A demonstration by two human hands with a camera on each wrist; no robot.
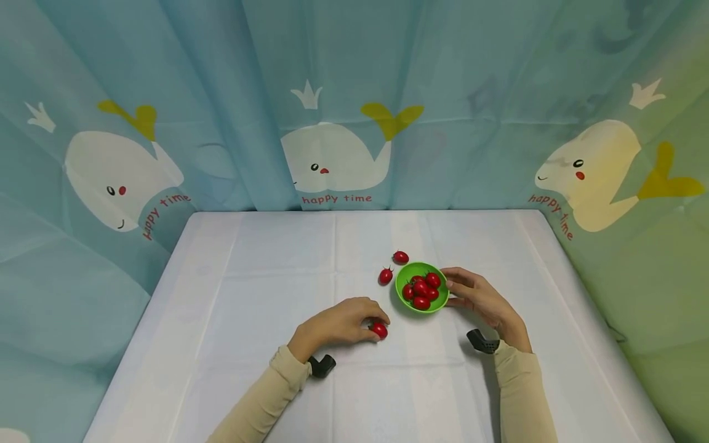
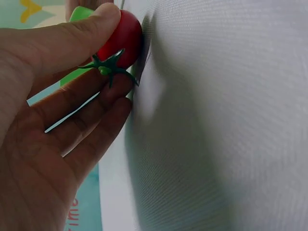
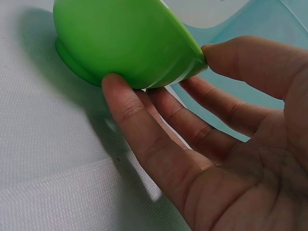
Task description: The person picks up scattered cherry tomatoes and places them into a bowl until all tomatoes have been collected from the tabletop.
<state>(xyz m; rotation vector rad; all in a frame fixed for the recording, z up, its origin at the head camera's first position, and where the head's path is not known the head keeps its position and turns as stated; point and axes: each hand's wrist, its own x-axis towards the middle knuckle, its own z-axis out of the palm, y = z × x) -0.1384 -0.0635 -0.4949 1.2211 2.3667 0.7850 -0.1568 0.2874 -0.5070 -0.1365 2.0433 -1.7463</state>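
Observation:
Between the thumb and fingers of my left hand (image 1: 346, 321) is a red cherry tomato (image 1: 379, 330), pinched just at the white cloth. The left wrist view shows its green calyx (image 2: 107, 65) facing the palm. My right hand (image 1: 487, 301) holds a small green bowl (image 1: 408, 307) from the right side. In the right wrist view its thumb (image 3: 240, 60) meets the bowl's rim while other fingers lie along the outer wall. Several red cherry tomatoes (image 1: 421, 288) are heaped inside the bowl.
Two loose cherry tomatoes lie left of the bowl: a nearer tomato (image 1: 385, 276) and a farther tomato (image 1: 401, 257). A white cloth (image 1: 266, 277) covers the table. Blue curtain (image 1: 232, 92) with printed whales hangs behind and along the sides.

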